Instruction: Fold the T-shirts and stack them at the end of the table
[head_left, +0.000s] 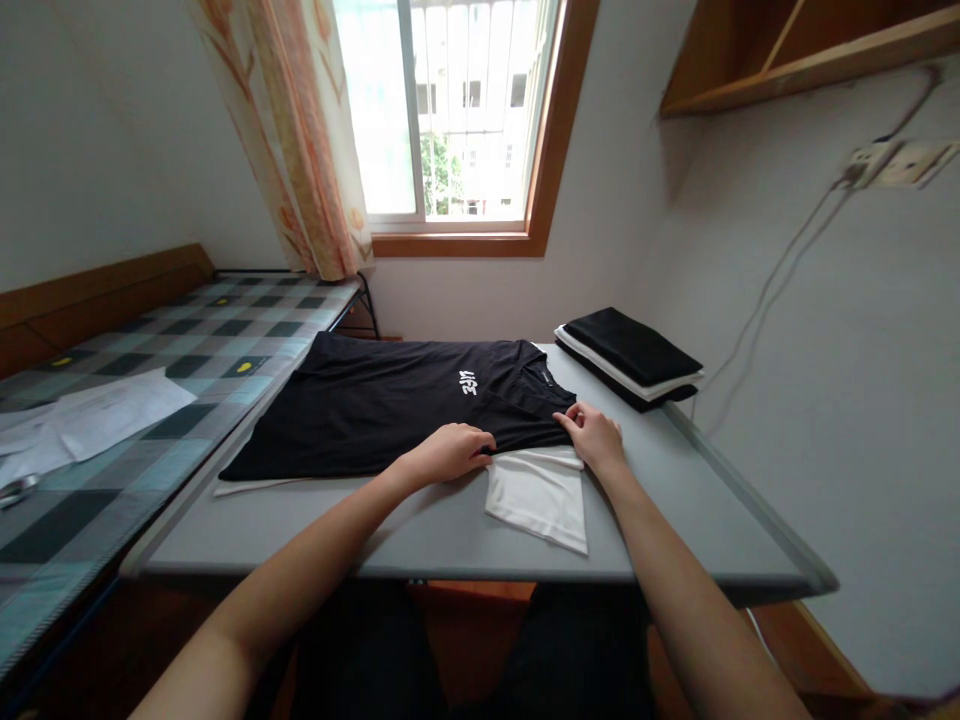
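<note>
A black T-shirt with white lettering lies flat on the grey table, its collar toward the right. Beneath it is a white garment, whose sleeve sticks out at the near side and whose edge shows at the lower left. My left hand pinches the near edge of the black shirt, left of the white sleeve. With closed fingers, my right hand holds the black shirt near the shoulder, beside the collar.
A stack of folded black and white clothes sits at the table's back right. On the left is a bed with a checked cover and papers. A window and curtain are behind; cables hang on the right wall.
</note>
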